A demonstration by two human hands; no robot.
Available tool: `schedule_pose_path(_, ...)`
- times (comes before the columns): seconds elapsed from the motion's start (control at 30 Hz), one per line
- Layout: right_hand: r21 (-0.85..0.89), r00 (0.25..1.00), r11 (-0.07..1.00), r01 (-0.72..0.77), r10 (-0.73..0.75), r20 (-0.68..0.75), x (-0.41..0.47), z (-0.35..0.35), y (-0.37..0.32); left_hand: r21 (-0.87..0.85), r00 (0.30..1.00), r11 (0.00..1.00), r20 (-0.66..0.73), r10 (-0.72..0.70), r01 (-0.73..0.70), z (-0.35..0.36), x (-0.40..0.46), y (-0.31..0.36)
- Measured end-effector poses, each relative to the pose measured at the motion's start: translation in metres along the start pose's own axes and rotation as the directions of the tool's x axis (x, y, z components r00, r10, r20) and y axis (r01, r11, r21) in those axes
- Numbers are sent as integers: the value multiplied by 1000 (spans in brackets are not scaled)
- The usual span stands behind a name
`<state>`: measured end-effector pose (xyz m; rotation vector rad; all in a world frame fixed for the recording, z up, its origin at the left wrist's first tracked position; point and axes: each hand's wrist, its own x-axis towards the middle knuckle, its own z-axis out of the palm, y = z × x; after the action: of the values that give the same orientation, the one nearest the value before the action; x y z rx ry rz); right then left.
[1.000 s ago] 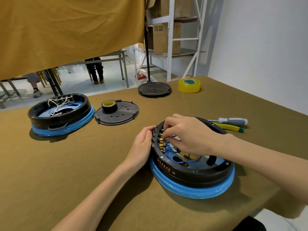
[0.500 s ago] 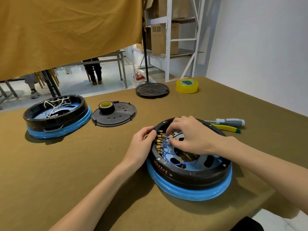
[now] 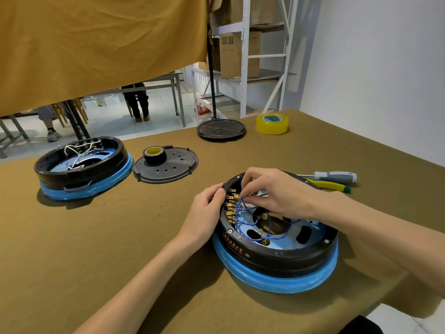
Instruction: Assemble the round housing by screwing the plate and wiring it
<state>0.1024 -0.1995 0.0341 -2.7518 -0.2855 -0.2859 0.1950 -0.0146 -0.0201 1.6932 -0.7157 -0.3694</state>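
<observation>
Round housing between the hands: left gripping its rim, right seemingly pinching a blue wire.

Two bare forearms reach in from the lower edge, each ending in an uncovered hand: the left hand and the right hand. No sleeves, gloves, rings or wristwatch show. Fingernails are short and plain. A sliver of dark clothing shows at the bottom right corner.

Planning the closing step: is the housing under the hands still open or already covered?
Open. The near housing shows its blue wires and terminals; a cover plate lies apart.
</observation>
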Motion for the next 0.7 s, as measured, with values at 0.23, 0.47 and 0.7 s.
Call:
schedule_pose_path(0.23,-55,994,995,78,-74,76,4,-7,0,-32,996,999,79,34,-32,-2,-1,7)
schedule_pose_path(0.47,-61,993,993,99,-94,76,8,-6,1,59,998,998,65,2,-6,-1,0,7)
schedule_pose_path(0.7,-120,985,985,120,-103,138,15,-11,-5,198,997,980,71,-38,23,-4,2,4)
